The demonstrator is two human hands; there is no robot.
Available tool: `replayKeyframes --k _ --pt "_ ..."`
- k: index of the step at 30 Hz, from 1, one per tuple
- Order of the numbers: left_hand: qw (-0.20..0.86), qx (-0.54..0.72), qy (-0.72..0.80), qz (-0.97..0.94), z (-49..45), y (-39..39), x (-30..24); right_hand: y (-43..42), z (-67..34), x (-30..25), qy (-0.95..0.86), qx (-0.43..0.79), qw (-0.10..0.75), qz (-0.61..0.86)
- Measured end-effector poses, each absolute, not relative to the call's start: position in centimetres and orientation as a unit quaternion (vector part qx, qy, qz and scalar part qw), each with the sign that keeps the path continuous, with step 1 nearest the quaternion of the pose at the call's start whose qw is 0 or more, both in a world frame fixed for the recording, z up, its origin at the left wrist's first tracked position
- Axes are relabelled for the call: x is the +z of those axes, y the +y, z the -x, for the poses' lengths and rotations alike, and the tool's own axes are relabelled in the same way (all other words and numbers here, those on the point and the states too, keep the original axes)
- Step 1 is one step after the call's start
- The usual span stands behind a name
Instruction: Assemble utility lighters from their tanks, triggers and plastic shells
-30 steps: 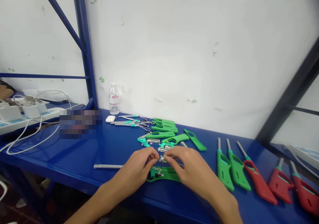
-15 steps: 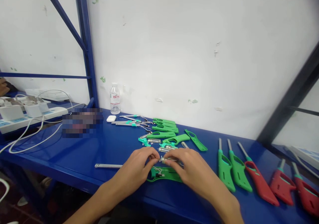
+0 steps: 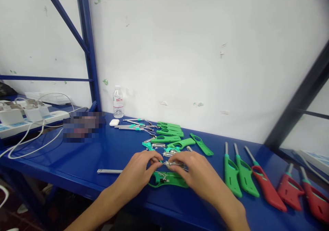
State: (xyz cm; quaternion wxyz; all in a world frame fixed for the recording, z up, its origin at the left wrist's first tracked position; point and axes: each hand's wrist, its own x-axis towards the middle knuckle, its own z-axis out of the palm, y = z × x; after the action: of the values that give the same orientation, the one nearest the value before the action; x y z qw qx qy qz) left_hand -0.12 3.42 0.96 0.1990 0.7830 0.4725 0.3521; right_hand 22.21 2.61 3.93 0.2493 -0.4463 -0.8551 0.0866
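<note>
My right hand [image 3: 199, 167] pinches a small clear gas reservoir [image 3: 169, 163] between thumb and fingers, lying sideways. Facing it, my left hand [image 3: 141, 166] is closed on a small part at the reservoir's nozzle end; a bit of teal shows at the fingertips, but its shape is mostly hidden. Below both hands lies a green lighter shell half [image 3: 177, 181] with white wires and a teal trigger inside. A metal lighter tube [image 3: 109, 171] extends left from it, partly covered by my left wrist.
Behind the hands lie green shell halves [image 3: 171, 133], loose reservoirs [image 3: 158, 145], teal triggers [image 3: 148, 145] and wired metal tubes [image 3: 128, 127]. Assembled green lighters [image 3: 232, 178] and red lighters [image 3: 268, 188] line the right. A water bottle [image 3: 118, 102], white earbud case [image 3: 114, 122] and power strip [image 3: 56, 115] stand left.
My left fingers have shifted slightly left, and teal now shows at their tips by the reservoir's nozzle. My right hand keeps its pinch on the reservoir.
</note>
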Motion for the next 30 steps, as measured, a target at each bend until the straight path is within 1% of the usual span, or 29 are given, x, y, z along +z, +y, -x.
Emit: replayKeyframes --k 12,30 --pt "0.204 0.33 0.482 -0.786 0.12 3.31 0.57 2.99 -22.19 3.53 -0.862 0.068 0.244 0.439" --pt "0.212 0.34 0.468 -0.788 0.03 3.4 0.28 2.86 -21.98 3.52 -0.865 0.07 0.25 0.43"
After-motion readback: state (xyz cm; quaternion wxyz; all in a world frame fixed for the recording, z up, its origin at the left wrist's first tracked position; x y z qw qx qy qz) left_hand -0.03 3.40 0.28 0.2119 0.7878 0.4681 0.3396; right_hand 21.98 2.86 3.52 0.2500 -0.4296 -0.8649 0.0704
